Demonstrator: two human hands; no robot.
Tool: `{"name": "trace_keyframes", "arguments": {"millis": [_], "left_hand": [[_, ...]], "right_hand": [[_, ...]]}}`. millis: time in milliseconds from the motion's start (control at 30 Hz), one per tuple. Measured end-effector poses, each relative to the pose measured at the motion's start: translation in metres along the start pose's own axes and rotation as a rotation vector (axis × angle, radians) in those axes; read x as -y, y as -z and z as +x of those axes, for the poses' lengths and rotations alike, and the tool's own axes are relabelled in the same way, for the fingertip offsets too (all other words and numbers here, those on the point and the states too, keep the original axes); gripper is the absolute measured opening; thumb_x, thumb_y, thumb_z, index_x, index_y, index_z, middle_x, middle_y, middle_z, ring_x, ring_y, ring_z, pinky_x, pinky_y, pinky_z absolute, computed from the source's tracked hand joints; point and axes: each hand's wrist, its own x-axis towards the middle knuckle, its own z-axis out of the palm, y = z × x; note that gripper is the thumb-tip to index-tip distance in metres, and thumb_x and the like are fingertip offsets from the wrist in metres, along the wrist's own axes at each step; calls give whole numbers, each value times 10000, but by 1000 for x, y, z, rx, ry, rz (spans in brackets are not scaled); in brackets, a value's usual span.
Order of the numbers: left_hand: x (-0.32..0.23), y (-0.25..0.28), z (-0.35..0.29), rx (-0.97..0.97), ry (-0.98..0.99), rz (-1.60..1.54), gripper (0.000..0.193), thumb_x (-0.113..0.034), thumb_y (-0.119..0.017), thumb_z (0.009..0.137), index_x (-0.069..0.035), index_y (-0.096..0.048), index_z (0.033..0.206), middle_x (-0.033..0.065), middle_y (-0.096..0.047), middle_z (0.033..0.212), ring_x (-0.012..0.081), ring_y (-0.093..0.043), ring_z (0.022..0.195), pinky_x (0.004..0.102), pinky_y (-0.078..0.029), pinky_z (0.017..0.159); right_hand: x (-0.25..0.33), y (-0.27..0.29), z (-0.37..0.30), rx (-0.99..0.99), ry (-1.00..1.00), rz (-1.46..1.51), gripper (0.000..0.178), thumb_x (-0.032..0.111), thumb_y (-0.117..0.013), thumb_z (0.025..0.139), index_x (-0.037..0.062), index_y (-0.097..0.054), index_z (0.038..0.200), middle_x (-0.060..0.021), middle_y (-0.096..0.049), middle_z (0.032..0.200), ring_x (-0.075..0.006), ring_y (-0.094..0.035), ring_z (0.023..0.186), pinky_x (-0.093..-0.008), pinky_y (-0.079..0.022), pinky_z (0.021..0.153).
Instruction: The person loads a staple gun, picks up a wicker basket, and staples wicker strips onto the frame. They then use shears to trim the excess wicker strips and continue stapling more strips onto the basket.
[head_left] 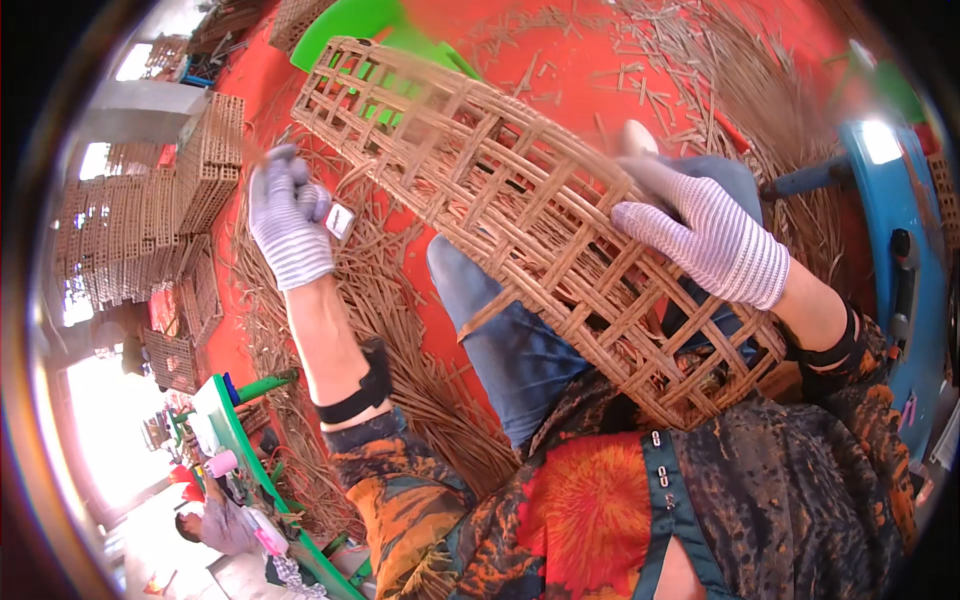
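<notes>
A long woven rattan lattice basket lies slantwise across the person's lap, its far end reaching toward the green plastic chair and its near end resting against the patterned shirt. The right hand, in a striped knit glove, presses on the basket's upper edge with fingers curled over the weave, its grip closed on the frame. The left hand (also gloved) hovers off to the side, apart from the basket, its fingers closed around a small tool whose kind I cannot tell. Loose rattan strips litter the red floor beneath. Stacks of finished lattice panels stand at left.
</notes>
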Motion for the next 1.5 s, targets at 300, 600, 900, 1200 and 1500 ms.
{"name": "trace_keyframes", "arguments": {"millis": [300, 600, 900, 1200, 1500], "left_hand": [[-16, 4, -16, 161, -191, 1547, 395, -421, -585, 951, -34, -664, 952, 230, -678, 880, 425, -639, 863, 473, -487, 766], [15, 42, 43, -40, 518, 384, 234, -343, -705, 888, -140, -672, 998, -9, -652, 788, 78, -496, 533, 209, -282, 412], [9, 95, 56, -91, 638, 382, 155, -222, -683, 889, -95, -658, 974, 44, -706, 804, 131, -621, 581, 223, -411, 410], [-23, 24, 26, -328, 31, 1321, 340, -281, -693, 858, 58, -683, 878, 124, -694, 821, 199, -602, 747, 324, -487, 763], [-53, 86, 61, -195, 128, 1303, 379, -342, -605, 929, -31, -634, 1142, 101, -673, 962, 181, -634, 809, 318, -520, 730]], "right_hand": [[21, -9, 7, 200, -209, 471, 513, 407, -674, 903, -8, -616, 1199, 0, -575, 707, -53, -543, 599, -230, -451, 529], [24, -87, 44, 52, 14, 514, 528, 412, -591, 860, -91, -617, 1020, -264, -671, 863, -362, -686, 840, -426, -534, 797], [-2, -122, 72, 325, 156, 614, 430, 426, -456, 1005, 55, -657, 1083, -218, -685, 918, -352, -668, 886, -396, -519, 805], [13, -174, 203, -3, 361, 363, 342, 382, -533, 956, 185, -668, 1201, -93, -649, 1194, -307, -619, 1082, -424, -492, 942], [29, -206, 256, 18, 480, 461, 302, 370, -600, 903, 249, -705, 1158, -69, -665, 1123, -314, -602, 1080, -450, -481, 951]]}}
